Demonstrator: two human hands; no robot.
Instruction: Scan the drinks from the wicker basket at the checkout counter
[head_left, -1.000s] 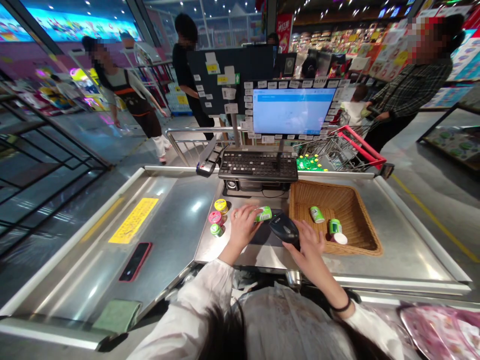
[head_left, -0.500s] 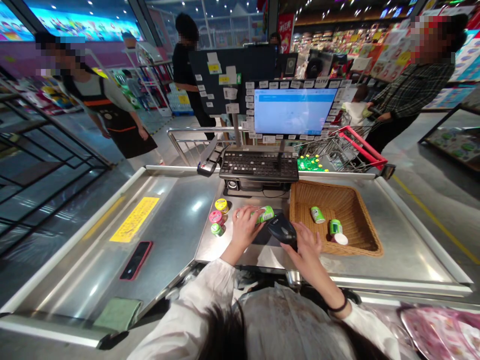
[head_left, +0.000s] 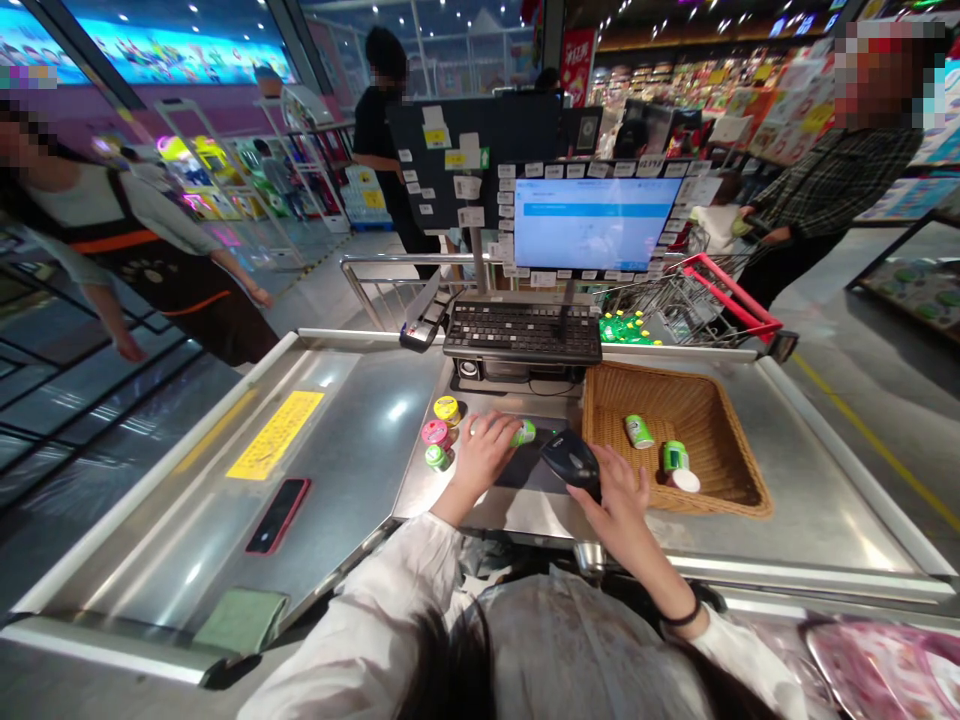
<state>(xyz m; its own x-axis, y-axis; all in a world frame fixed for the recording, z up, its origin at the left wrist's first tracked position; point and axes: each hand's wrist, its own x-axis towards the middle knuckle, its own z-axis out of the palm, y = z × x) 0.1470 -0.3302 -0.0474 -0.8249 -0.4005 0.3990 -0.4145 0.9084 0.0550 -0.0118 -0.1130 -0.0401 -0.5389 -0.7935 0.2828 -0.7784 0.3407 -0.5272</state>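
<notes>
- Left hand (head_left: 487,452): fingers curled round green bottle (head_left: 526,433), just left of scanner (head_left: 570,462), apart from it.
- Right hand (head_left: 616,492): wrapped round scanner, near basket (head_left: 701,395).
- Pink tub (head_left: 435,434): on counter (head_left: 412,497), left of left hand.

free: between phone (head_left: 278,516) and tubs (head_left: 435,433) | obstacles: keyboard (head_left: 523,332) ahead, scanner (head_left: 568,457), basket (head_left: 667,385) right

Beyond the grey floor (head_left: 836,340), a bright blue panel (head_left: 187,45) glows left of packed shelves (head_left: 656,85).
</notes>
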